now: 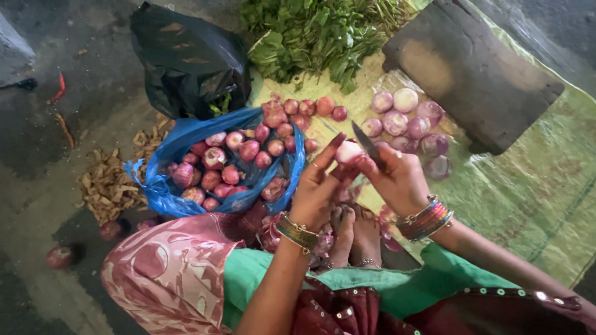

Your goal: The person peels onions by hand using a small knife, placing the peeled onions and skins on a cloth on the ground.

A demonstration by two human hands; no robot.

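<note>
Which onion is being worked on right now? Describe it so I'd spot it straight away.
Start at the blue plastic bag heaped with unpeeled red onions, then look right to the two bangled hands above the person's bare feet. The onion sits pinched in the left hand, with the knife in the right hand against it. Unlike the others, it is off the ground and partly peeled, showing pale pink.

two bags, no labels, signs or screens. blue plastic bag (167,192) lies open left of centre, full of red onions (230,161). black plastic bag (186,59), crumpled, touches it just behind, beside the greens (316,34).
</note>
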